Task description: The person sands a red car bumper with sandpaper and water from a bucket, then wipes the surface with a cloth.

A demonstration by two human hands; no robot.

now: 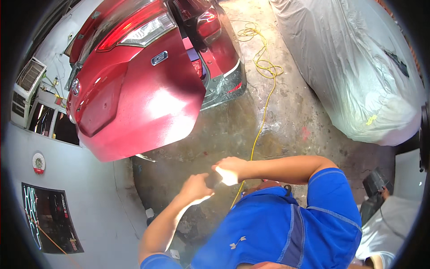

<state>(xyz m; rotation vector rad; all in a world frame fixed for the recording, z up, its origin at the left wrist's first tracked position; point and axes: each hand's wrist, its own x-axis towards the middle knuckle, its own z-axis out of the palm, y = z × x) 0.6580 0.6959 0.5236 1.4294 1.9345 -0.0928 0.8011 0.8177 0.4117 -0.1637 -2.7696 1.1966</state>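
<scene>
Both of my hands meet in front of my body, out over the floor. My left hand (195,187) and my right hand (231,170) close around a small dark object (213,180) between them; its kind is too unclear to make out. Beyond them stands a red car with its tailgate (148,98) swung open, the lower edge apart from my hands. A tail light (150,29) and a chrome badge (159,58) sit on the tailgate. The car's rear bumper (226,87) shows to the right of it.
A yellow cord (268,96) runs across the concrete floor (291,116), coiled farther back, and passes by my right forearm. A car under a grey cover (349,76) stands at right. At lower right another person's hand (384,193) is beside a dark case (377,181). A wall (96,193) bounds the left.
</scene>
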